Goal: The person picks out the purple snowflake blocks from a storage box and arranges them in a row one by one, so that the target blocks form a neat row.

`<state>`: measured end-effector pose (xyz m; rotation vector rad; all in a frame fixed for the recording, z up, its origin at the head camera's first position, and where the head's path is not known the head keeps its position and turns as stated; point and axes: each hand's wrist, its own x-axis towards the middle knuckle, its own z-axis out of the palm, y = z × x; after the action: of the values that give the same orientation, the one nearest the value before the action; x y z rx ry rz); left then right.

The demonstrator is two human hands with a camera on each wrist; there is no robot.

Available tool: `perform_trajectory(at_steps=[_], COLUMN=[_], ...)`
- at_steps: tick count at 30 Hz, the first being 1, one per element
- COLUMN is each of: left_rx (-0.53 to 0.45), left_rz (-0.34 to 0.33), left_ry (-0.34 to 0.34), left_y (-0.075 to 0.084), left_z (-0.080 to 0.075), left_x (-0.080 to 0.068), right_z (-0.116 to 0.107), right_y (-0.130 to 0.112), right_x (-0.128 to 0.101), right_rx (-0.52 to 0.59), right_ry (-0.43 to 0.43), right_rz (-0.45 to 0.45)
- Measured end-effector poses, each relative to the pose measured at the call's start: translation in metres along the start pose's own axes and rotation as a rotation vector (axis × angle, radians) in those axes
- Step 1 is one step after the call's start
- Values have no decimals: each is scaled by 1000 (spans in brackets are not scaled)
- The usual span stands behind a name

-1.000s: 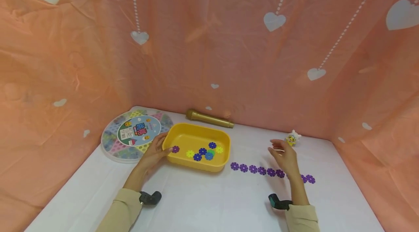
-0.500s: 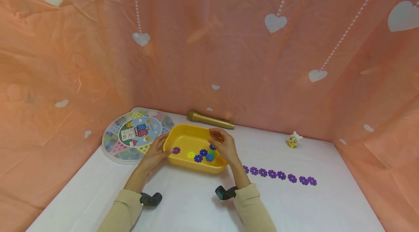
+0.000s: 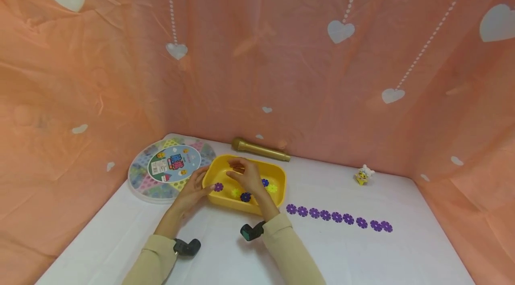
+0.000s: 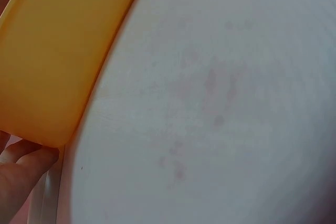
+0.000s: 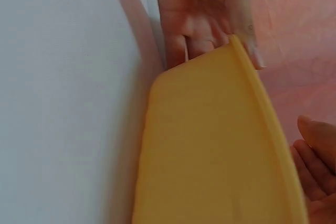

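Observation:
My left hand (image 3: 192, 194) grips the left end of a yellow plastic tub (image 3: 277, 171), thumb over the rim and fingers outside. The right wrist view also shows that left hand (image 5: 202, 11) on the tub's end wall. Over the tub hovers my right hand (image 3: 248, 178), fingers loosely bent, with nothing visible between them. Inside the tub lie a purple snowflake disc (image 3: 218, 187) near my left thumb, a dark blue disc (image 3: 245, 197) and a yellow disc (image 3: 272, 188). My right hand and forearm hide part of the tub floor.
A row of several purple snowflake discs (image 3: 325, 215) lies right of the tub. Behind it is a gold toy microphone (image 3: 260, 149). A round board-game case (image 3: 145, 182) lies at the left, a small toy figure (image 3: 363, 175) at the back right. Pink curtains surround the white table.
My right hand has moved left from above the purple row, past the tub's right end, to over its middle. The left hand keeps its grip on the tub.

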<state>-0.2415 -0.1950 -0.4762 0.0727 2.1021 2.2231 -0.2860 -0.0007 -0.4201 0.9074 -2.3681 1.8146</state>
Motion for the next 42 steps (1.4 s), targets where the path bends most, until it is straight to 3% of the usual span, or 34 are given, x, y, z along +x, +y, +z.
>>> perform_trajectory(at_steps=[5, 14, 24, 33, 40, 42], left_rx=[-25, 16, 13, 22, 27, 23], left_rz=[-10, 2, 20, 64, 25, 14], left_ry=[0, 9, 4, -5, 12, 12], left_y=[0, -1, 2, 3, 1, 1], left_z=[2, 1, 0, -3, 0, 1], left_x=[0, 0, -2, 0, -1, -1], right_z=[10, 21, 27, 30, 33, 33], right_y=[26, 35, 36, 37, 44, 43], right_x=[9, 11, 15, 17, 18, 17], right_rx=[-53, -94, -191, -371, -487, -520], right_ry=[-10, -29, -238, -340, -425, -434], right_rz=[72, 102, 159, 124, -61, -64])
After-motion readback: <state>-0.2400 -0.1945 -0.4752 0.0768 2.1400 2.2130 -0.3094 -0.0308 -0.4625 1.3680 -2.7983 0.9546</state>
